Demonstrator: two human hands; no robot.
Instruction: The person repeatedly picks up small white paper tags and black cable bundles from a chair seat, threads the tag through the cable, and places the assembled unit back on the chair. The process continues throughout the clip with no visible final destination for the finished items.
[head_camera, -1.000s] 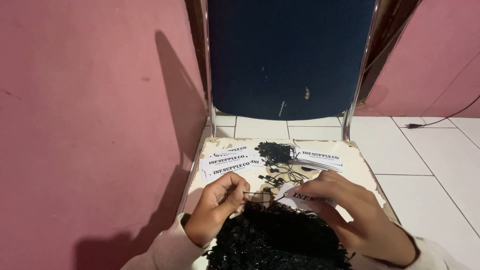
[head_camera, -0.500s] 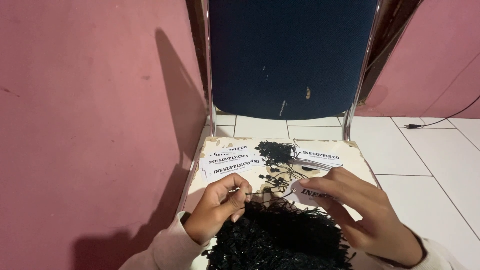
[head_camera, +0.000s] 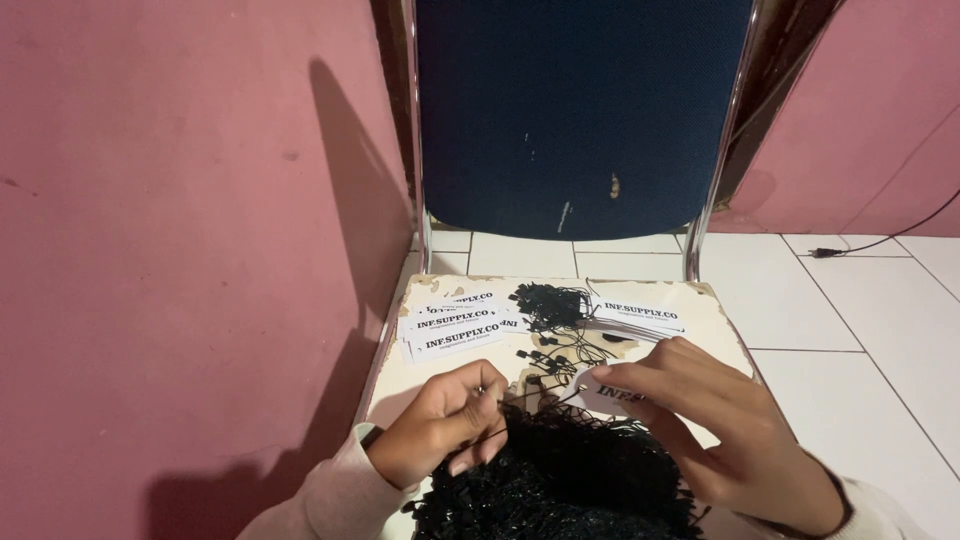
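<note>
Left hand pinches a black string, fingers closed on it. Right hand, fingers half curled, holds a white tag. Both work at 6 o'clock on the chair seat, above a black string pile. Tag stacks lie at 10 o'clock.

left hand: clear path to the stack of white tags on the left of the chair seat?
Probably yes. The left hand sits on the chair seat just short of the left stack of white tags, with only bare seat between them. The black string pile lies to its right, off that line.
</note>
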